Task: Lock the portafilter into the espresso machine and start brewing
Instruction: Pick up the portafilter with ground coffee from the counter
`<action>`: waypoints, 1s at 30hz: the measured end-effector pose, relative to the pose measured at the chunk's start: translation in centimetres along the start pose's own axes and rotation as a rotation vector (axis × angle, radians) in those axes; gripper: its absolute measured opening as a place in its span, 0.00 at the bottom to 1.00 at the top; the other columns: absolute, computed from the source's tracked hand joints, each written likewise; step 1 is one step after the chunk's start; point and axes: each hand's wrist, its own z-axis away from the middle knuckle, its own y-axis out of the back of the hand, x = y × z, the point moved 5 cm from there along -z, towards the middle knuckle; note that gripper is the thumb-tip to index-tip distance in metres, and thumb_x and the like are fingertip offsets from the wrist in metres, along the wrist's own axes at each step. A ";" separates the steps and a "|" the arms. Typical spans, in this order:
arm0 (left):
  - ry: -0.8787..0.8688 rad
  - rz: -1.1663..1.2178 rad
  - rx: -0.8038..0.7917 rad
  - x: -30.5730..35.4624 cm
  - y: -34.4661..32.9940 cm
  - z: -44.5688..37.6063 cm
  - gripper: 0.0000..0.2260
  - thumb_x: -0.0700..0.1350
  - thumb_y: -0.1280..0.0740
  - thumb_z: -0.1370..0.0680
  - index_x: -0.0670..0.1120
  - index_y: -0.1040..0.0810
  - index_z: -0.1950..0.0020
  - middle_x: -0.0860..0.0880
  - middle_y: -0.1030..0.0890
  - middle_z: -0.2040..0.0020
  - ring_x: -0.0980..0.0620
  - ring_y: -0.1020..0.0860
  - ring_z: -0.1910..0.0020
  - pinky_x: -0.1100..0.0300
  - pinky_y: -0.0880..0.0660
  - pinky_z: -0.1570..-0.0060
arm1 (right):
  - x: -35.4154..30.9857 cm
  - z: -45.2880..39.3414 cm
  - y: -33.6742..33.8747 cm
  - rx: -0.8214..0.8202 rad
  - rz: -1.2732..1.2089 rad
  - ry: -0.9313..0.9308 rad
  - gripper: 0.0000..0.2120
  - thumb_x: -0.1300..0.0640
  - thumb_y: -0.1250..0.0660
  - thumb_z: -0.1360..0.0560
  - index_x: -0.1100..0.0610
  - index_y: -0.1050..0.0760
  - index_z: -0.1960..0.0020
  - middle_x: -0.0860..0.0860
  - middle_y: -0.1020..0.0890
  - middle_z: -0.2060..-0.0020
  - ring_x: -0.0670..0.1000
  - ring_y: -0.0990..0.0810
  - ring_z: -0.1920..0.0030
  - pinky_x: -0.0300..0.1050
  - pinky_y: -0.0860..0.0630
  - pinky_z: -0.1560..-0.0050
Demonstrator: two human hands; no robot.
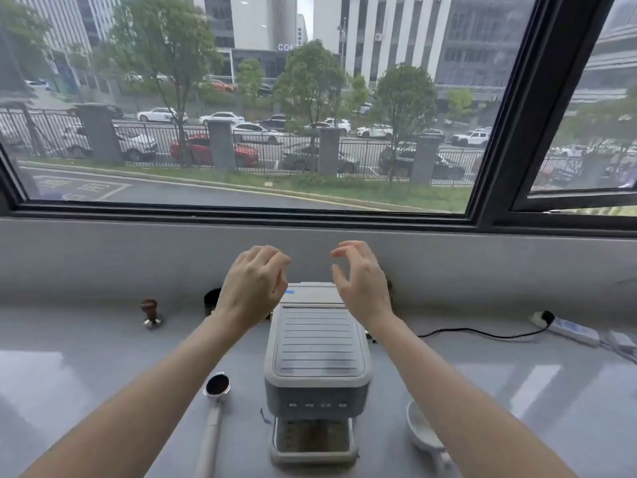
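Both hands are in the air above the back of the espresso machine (317, 353) and hold nothing: the left hand (253, 288) has its fingers loosely curled, the right hand (362, 284) has them spread and bent. The portafilter (215, 401) lies on the counter (482, 391) just left of the machine, its basket full of dark grounds, its pale handle pointing toward the person. Nothing is locked in yet. The main risk, I think, is in the pickup — a tilted basket would spill grounds. A white cup (422, 431) sits to the right, not under the spout, so coffee could run into the drip tray (312, 455). The tamper (151, 313) stands well apart.
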 end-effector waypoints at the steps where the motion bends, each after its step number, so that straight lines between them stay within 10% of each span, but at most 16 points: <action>1: 0.008 0.005 -0.026 0.1 -0.6 0.8 0.12 0.43 0.44 0.26 0.44 0.22 0.51 0.48 0.18 0.53 0.46 0.22 0.51 0.52 0.26 0.50 | 0.7 0.8 -0.6 -0.022 0.004 -0.035 0.09 0.60 0.37 0.25 0.57 0.24 0.46 0.50 0.24 0.42 0.49 0.26 0.41 0.36 0.32 0.49; 18: 0.263 0.234 -0.341 -0.1 -8.3 11.7 0.11 0.48 0.44 0.23 0.47 0.28 0.44 0.48 0.29 0.36 0.47 0.30 0.40 0.54 0.29 0.44 | 6.6 9.4 -6.0 -0.241 0.065 -0.290 0.12 0.58 0.42 0.22 0.57 0.25 0.42 0.50 0.29 0.32 0.51 0.32 0.32 0.41 0.33 0.39; 24: 0.701 0.624 -0.182 -1.5 -8.8 16.6 0.20 0.54 0.50 0.22 0.48 0.34 0.34 0.52 0.30 0.37 0.55 0.28 0.44 0.57 0.32 0.44 | 7.0 9.9 -6.1 -0.261 0.012 -0.353 0.15 0.55 0.43 0.21 0.54 0.28 0.36 0.49 0.35 0.27 0.49 0.37 0.28 0.42 0.36 0.35; 30: 1.008 0.183 -0.467 -7.1 -13.2 25.6 0.15 0.43 0.41 0.23 0.40 0.31 0.38 0.40 0.28 0.42 0.37 0.28 0.44 0.45 0.27 0.48 | 7.3 9.9 -6.2 -0.267 -0.014 -0.368 0.15 0.55 0.42 0.21 0.53 0.28 0.36 0.50 0.38 0.25 0.50 0.37 0.27 0.42 0.36 0.35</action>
